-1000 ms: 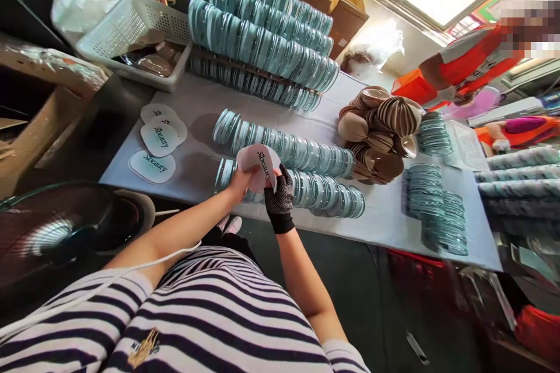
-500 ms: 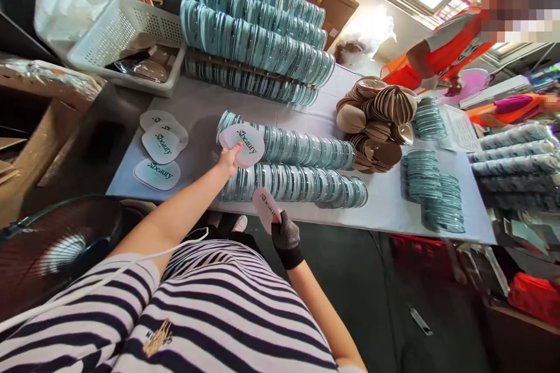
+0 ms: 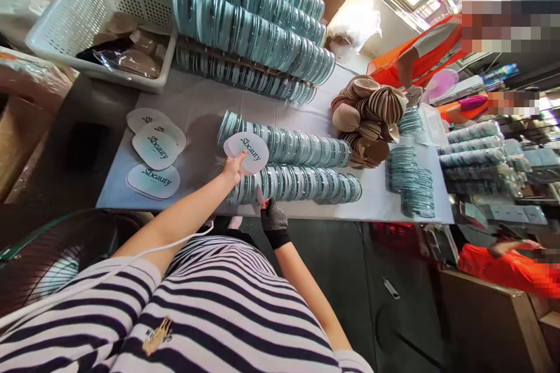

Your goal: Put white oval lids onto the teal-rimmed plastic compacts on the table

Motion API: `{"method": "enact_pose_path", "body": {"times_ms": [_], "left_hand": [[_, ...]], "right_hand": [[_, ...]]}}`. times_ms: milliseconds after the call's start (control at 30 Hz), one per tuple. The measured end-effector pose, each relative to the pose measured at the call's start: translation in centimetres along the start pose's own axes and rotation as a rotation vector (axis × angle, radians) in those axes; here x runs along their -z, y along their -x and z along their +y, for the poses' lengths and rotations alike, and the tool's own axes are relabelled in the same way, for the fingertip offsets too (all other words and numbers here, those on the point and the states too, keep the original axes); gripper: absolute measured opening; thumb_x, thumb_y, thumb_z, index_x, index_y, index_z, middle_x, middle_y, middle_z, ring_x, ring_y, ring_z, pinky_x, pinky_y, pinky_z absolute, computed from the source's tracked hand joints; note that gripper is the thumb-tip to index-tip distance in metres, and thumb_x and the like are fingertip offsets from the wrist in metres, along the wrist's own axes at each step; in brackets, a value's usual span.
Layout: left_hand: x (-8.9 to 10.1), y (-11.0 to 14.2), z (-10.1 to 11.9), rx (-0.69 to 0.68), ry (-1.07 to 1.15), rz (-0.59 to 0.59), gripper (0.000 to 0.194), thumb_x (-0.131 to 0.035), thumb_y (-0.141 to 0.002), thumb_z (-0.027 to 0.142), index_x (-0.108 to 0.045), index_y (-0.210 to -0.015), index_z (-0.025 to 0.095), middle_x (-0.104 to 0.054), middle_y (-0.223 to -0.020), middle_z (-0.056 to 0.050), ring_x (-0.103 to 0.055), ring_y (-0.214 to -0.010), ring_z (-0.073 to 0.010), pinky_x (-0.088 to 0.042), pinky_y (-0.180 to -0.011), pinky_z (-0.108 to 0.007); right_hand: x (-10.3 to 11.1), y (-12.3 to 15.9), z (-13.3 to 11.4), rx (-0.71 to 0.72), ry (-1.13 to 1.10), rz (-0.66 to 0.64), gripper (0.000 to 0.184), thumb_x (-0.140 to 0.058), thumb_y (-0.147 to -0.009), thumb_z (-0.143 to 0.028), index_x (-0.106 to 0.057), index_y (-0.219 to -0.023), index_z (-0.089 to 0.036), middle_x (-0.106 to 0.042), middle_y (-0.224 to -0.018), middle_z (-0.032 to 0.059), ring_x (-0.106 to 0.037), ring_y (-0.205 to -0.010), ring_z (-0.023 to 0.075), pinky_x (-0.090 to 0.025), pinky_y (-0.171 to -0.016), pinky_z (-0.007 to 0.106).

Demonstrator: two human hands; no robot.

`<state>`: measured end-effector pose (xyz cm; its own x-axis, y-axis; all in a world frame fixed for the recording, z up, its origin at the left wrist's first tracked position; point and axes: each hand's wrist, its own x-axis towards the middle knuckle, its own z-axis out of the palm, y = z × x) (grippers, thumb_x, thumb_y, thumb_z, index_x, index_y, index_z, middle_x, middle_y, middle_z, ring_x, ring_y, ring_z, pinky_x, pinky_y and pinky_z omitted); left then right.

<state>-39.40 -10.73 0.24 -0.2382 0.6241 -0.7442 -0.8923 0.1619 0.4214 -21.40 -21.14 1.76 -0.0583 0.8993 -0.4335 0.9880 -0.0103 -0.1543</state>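
Observation:
My bare left hand [image 3: 233,169] pinches a small stack of white rounded cards [image 3: 250,153] printed "beauty", above the left end of the rows. In a dark fingerless-looking glove, my right hand [image 3: 275,217] grips a single printed card [image 3: 258,199], turned nearly edge-on at the front row. Two rows of upright teal-and-clear round packs lie side by side: a back row [image 3: 297,147] and a front row [image 3: 306,183]. More of the printed cards [image 3: 154,145] lie in loose overlapping piles on the table at the left.
Long stacked rows of teal packs [image 3: 249,29] fill the table's back, beside a white perforated basket [image 3: 100,73] holding wrapped items. Beige pads [image 3: 367,116] are heaped at right, near more teal packs [image 3: 409,180]. A fan [image 3: 56,268] stands lower left. Orange-clad people [image 3: 420,52] are beyond.
My right hand has moved up and left, bringing its card to the front row and turning it edge-on. My left hand still holds its stack. The view has shifted slightly.

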Motion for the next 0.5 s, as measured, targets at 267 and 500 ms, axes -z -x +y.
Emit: {"method": "enact_pose_path", "body": {"times_ms": [267,500], "left_hand": [[0.5,-0.3,-0.1,0.045,0.019,-0.085,0.018,-0.073,-0.079,0.006,-0.07,-0.096,0.012,-0.077,-0.083,-0.006,-0.073,-0.078,-0.018,-0.057,-0.094,-0.044],[0.4,-0.2,-0.8,-0.009,0.022,-0.087,0.016,-0.072,-0.078,0.005,-0.071,-0.092,0.013,-0.077,-0.082,-0.005,-0.072,-0.077,-0.0175,-0.054,-0.098,-0.045]], "right_hand": [[-0.7,-2.7,-2.1,-0.015,0.084,-0.105,0.028,-0.038,-0.099,-0.024,-0.06,-0.114,-0.017,-0.071,-0.103,0.0106,-0.068,-0.094,0.0207,-0.042,-0.077,0.028],[0.3,-3.5,-1.9,-0.042,-0.631,-0.382,0.023,-0.042,-0.09,-0.024,-0.054,-0.11,-0.021,-0.061,-0.08,0.0018,-0.06,-0.07,0.0132,-0.051,-0.07,0.028]]}}
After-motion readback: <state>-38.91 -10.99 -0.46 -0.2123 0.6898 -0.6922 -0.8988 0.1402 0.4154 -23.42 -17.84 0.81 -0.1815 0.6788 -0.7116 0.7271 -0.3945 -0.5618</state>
